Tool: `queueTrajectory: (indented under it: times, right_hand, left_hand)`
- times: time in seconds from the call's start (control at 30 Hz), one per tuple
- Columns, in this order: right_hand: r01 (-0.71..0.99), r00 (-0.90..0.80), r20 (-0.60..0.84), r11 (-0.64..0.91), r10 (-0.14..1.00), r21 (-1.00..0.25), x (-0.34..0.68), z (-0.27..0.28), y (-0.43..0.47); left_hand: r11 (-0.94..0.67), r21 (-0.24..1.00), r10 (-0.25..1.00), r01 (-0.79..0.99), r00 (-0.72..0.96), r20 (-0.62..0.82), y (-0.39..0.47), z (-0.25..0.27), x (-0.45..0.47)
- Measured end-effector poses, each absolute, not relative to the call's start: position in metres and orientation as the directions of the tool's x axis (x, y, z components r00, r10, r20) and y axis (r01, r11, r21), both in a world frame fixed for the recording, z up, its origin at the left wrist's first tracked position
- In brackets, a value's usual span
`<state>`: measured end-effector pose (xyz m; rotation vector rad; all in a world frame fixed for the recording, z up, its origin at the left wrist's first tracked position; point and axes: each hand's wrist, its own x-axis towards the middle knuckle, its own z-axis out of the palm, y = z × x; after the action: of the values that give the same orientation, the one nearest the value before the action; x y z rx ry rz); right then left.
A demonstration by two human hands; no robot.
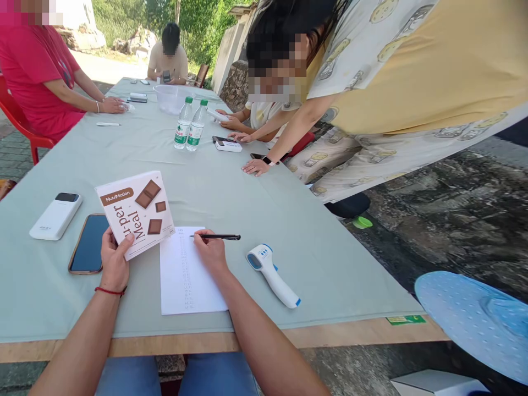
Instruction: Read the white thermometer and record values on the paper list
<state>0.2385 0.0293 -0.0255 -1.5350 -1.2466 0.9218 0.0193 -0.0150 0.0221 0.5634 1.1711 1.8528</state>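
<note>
My left hand grips the lower edge of a white and brown meal-powder box printed "NutriMotion" with chocolate squares, held tilted above the table. In my right hand is a black pen, its tip over the upper part of a white sheet of paper. Small handwriting runs down the sheet in a column. A smartphone lies beside my left hand, partly covered by the hand and box. Right of the paper rests a white and blue infrared thermometer.
A white power bank lies at the left. Two water bottles stand mid-table before a clear plastic basin. A person leans over the right edge, one hand on the tablecloth. Other people sit around the table. A blue hat is at lower right.
</note>
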Motion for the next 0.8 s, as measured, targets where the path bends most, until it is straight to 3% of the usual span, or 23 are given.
queueTrajectory:
  times: [0.4,0.6,0.8]
  right_hand:
    - [0.331,0.183,-0.006,-0.067,0.983,-0.941,0.239,-0.019,0.029]
    - [0.354,0.109,-0.085,-0.119,0.99,-0.928,0.245,-0.016,0.035]
    - [0.377,0.178,-0.016,-0.083,0.984,-0.923,0.243,-0.026,0.029]
  left_hand:
    - [-0.195,0.886,0.847,-0.421,-0.528,-0.065,-0.015,0.023,0.019]
    - [-0.213,0.881,0.849,-0.423,-0.526,-0.047,-0.014,0.019,0.018]
    - [-0.192,0.894,0.855,-0.406,-0.516,-0.05,-0.016,0.017,0.018]
